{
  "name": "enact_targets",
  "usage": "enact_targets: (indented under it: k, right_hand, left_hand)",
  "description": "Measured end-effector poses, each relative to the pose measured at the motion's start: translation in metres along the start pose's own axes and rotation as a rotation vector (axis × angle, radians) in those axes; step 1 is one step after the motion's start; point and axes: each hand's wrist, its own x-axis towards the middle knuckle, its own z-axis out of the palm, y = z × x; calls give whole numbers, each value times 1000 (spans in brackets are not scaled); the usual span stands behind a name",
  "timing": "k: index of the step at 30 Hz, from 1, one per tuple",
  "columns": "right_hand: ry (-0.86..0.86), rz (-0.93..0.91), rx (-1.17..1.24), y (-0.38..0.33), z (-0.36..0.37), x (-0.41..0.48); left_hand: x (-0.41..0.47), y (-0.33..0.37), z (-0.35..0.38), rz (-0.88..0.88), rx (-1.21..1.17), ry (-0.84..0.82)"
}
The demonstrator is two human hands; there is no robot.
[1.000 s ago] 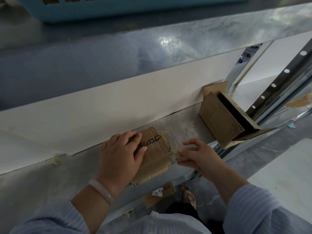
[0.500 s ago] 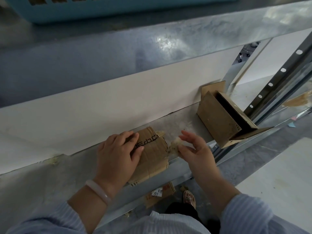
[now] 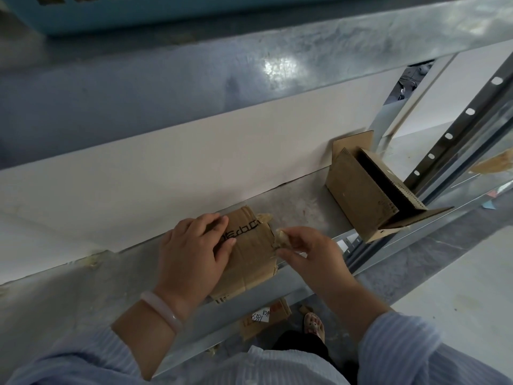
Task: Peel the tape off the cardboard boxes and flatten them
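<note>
A small brown cardboard box [image 3: 251, 257] with black lettering lies on the metal shelf [image 3: 83, 295], near its front edge. My left hand [image 3: 194, 254] lies on top of the box, fingers curved over its far edge, holding it down. My right hand [image 3: 308, 251] pinches a crumpled bit of tan tape [image 3: 281, 237] at the box's right end. More tape [image 3: 265, 218] sticks up at the box's far right corner. A second, larger cardboard box [image 3: 361, 195] stands open on the shelf to the right.
A white wall panel [image 3: 166, 168] runs behind the shelf. A perforated metal upright [image 3: 458, 126] rises at the right. A blue basket [image 3: 166, 9] sits on the upper shelf. Flattened cardboard with a white label [image 3: 263, 318] lies on the floor below, near a sandalled foot [image 3: 313, 323].
My right hand has shifted from a stretched strip at the box's lower right up to its right end, where it now pinches bunched tape. My left hand stays on the box.
</note>
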Motion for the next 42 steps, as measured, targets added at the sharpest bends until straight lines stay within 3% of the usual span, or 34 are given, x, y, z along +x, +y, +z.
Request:
enact_targets:
  k: [4, 9, 16, 20, 24, 29, 36, 39, 42]
  right_hand:
    - [23, -105, -158, 6, -2, -3]
    - [131, -75, -105, 17, 11, -15]
    - [63, 395, 229, 42, 2, -45]
    - [46, 512, 448, 30, -2, -25]
    - [134, 419, 330, 13, -14, 11]
    - [242, 431, 298, -1, -21, 59]
    - [41, 256, 174, -28, 3, 47]
    - [-91, 131, 33, -30, 14, 16]
    - [-53, 113, 20, -28, 23, 3]
  left_hand:
    - [0, 1, -2, 0, 11, -21]
    - [1, 3, -3, -17, 26, -37]
    - [1, 1, -2, 0, 17, -32]
    - [0, 1, 0, -1, -6, -24]
    - [-1, 0, -2, -2, -45, -39]
    - [-2, 2, -7, -34, -146, -58]
    - [-3, -16, -13, -164, -689, -107]
    - [-14, -32, -21, -143, -656, -21]
    - [-35, -46, -23, -309, -668, 101]
